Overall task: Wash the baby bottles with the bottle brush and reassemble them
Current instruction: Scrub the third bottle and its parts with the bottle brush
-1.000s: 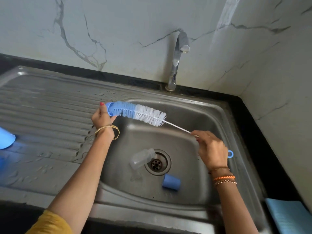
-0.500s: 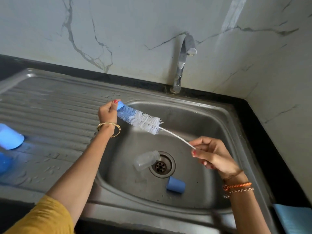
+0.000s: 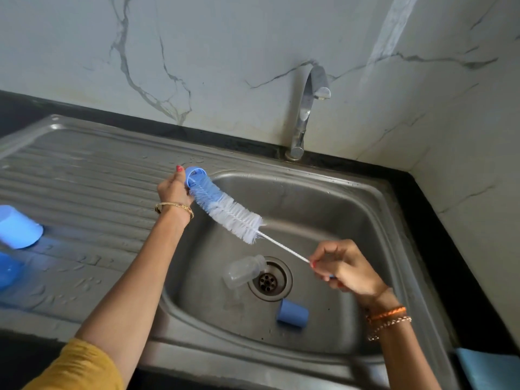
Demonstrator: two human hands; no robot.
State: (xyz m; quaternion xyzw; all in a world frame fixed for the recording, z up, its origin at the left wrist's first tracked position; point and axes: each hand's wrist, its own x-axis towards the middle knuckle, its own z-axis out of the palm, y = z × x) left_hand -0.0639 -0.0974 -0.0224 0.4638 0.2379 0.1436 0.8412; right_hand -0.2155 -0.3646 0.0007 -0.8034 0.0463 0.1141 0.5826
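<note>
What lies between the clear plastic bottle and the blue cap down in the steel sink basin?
In the head view, the round metal drain sits between the clear plastic bottle and the blue cap; the bottle's neck reaches the drain's rim.

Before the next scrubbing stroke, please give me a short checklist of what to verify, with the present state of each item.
1. Left hand holds the blue bottle cap firmly: ok, fingers curl round it.
2. Bottle brush tip is inside the cap: ok, the blue bristles enter its mouth.
3. Right hand grips the wire handle: ok, pinched near its end.
4. Work stays above the sink basin: ok.
5. Tap is running: not ok, no water stream visible.
6. Clear bottle and second blue cap are already clean: cannot tell; both lie by the drain.
</note>
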